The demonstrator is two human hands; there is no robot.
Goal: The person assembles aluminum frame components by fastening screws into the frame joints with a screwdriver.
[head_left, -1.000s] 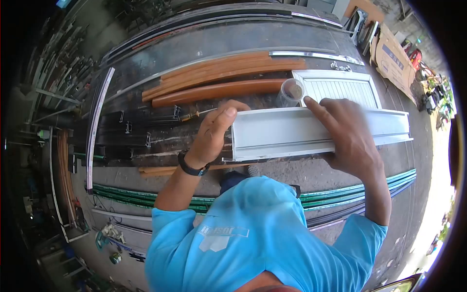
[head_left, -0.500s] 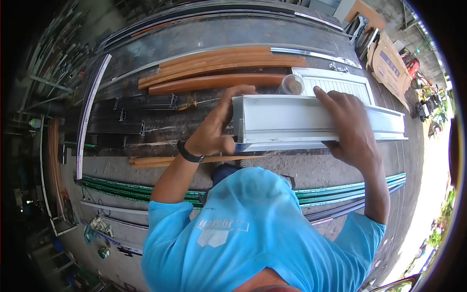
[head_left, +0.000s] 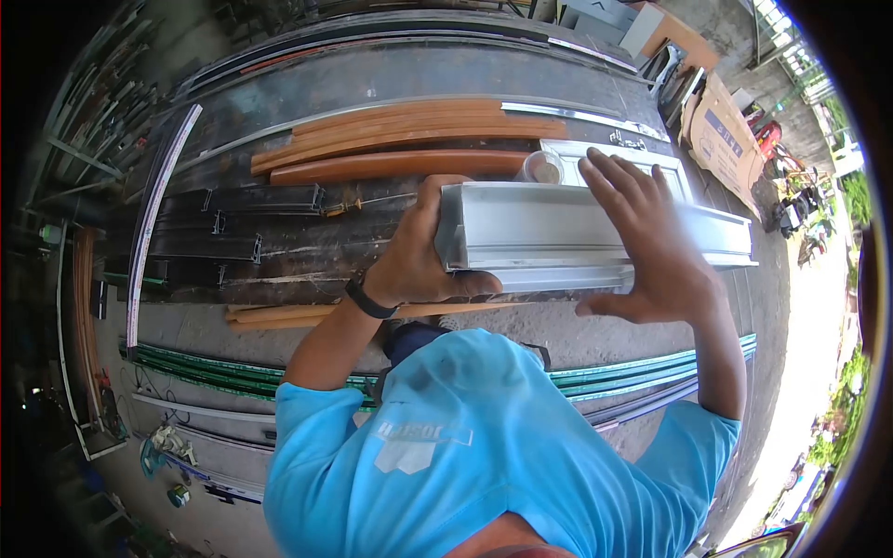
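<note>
A long whitish metal profile piece [head_left: 539,223] spans in front of my chest above the dark workbench. My left hand [head_left: 414,246] grips its left end, thumb underneath and fingers behind. Spread fingers show on my right hand [head_left: 656,246], which is over the profile's right part with the thumb apart below it; any contact is unclear. A clear cup [head_left: 542,168] stands just behind the profile. Beyond it a white slatted panel [head_left: 674,177] is partly hidden by my right hand.
Orange-brown profiles [head_left: 400,165] lie across the bench behind. Black profiles [head_left: 270,200] and a screwdriver [head_left: 344,206] are at left. Green-wrapped bars [head_left: 214,368] lie low on both sides of my body. A cardboard sheet [head_left: 721,139] leans at the right.
My left hand has wrapped further round the profile's left end. The right hand has come off its earlier grip, with its fingers now spread.
</note>
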